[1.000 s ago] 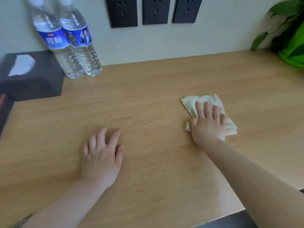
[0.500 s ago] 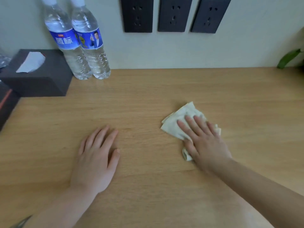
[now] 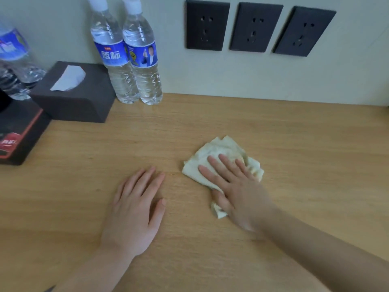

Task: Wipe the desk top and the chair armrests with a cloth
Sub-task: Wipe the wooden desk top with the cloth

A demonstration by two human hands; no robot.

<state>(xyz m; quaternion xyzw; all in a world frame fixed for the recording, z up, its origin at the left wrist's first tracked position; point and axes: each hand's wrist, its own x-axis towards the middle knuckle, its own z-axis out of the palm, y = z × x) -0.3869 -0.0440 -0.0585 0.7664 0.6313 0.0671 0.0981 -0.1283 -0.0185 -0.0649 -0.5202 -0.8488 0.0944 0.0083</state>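
A crumpled cream cloth (image 3: 212, 157) lies on the light wooden desk top (image 3: 305, 157), a little right of centre. My right hand (image 3: 235, 186) presses flat on the cloth, fingers spread and pointing up-left, thumb tucked over the cloth's near edge. My left hand (image 3: 134, 207) rests palm down on the bare wood just left of the cloth, fingers apart, holding nothing. No chair or armrest is in view.
Two water bottles (image 3: 130, 60) with blue labels stand against the wall at the back left. A dark tissue box (image 3: 80, 95) sits beside them, a black and red box (image 3: 19, 135) at the left edge, another bottle (image 3: 14, 60) behind it. Three dark wall sockets (image 3: 255, 27) are above.
My right hand has slid the cloth leftward across the desk, toward my left hand. The view has swung left, so the plant at the right has dropped out. The left hand stays put.
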